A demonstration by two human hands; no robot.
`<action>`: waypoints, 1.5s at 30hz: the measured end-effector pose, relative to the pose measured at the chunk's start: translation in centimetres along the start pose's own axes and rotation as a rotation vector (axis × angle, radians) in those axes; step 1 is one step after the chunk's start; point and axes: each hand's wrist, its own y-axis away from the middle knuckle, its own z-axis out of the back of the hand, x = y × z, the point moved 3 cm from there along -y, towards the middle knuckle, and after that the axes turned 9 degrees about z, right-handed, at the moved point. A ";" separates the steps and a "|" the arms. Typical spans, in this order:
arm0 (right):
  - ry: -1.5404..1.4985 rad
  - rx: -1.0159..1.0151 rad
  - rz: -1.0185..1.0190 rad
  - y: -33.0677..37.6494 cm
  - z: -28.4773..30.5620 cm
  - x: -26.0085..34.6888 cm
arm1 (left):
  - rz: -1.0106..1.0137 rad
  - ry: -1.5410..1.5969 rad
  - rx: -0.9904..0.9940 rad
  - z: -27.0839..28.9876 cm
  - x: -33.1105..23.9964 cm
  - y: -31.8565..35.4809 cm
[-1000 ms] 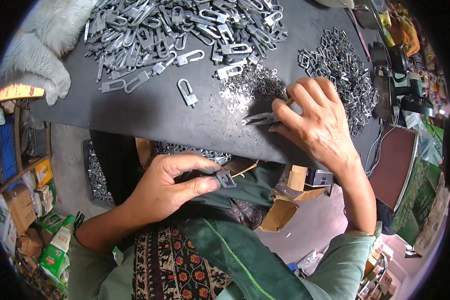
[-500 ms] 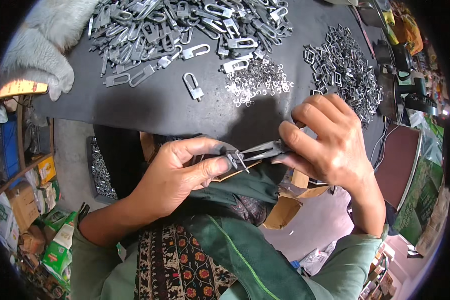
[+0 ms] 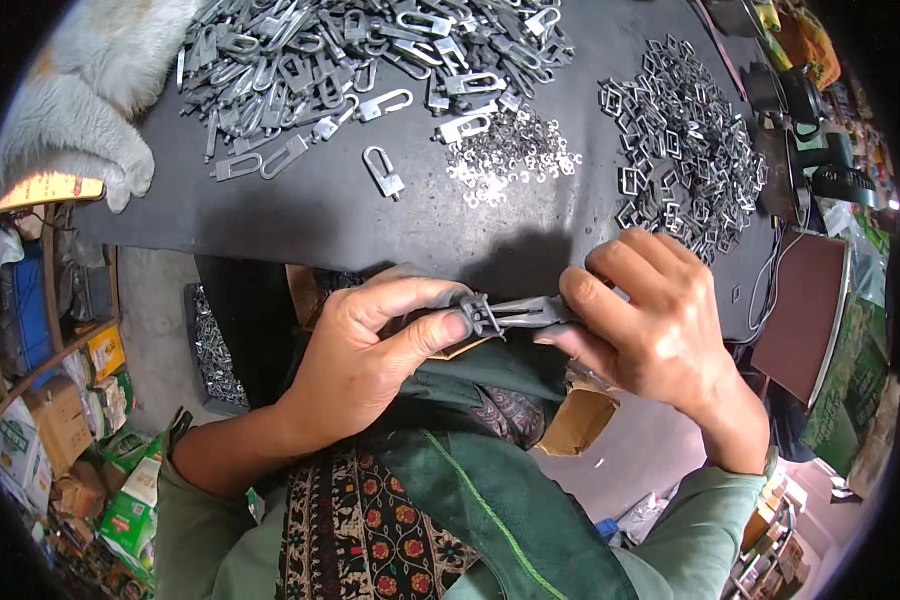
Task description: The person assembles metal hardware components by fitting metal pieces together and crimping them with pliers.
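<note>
Muted green top (image 3: 250, 565), loose sleeves (image 3: 705, 520) in same shade, ending near elbows, softly creased. Down the front, black panel (image 3: 380, 520) printed with red flowers, orange-yellow centres, cream scrollwork; denser cream-and-black border (image 3: 315, 530) along left edge. Dark green cloth (image 3: 515, 500) slung diagonally over panel, with thin bright green lengthwise line (image 3: 485, 505). More dark green fabric (image 3: 445, 392) across lap, plus patch of dark paisley-like print (image 3: 510, 412). Forearms (image 3: 735, 425) bare. Left hand (image 3: 360, 345) and right hand (image 3: 660, 325) bare too, grimy around fingertips; short nail on left thumb (image 3: 425, 335). Legs mostly hidden.
</note>
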 end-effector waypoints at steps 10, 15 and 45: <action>-0.075 -0.071 -0.030 2.2 -0.6 1.3 | 0.167 -0.030 0.084 -0.4 1.0 0.8; -0.076 -0.256 -0.343 4.4 -2.3 -1.8 | 0.340 0.405 -0.116 3.1 5.6 0.5; -0.881 -0.243 -0.304 0.3 -3.2 0.4 | 0.142 0.158 0.182 -1.5 -0.3 -0.2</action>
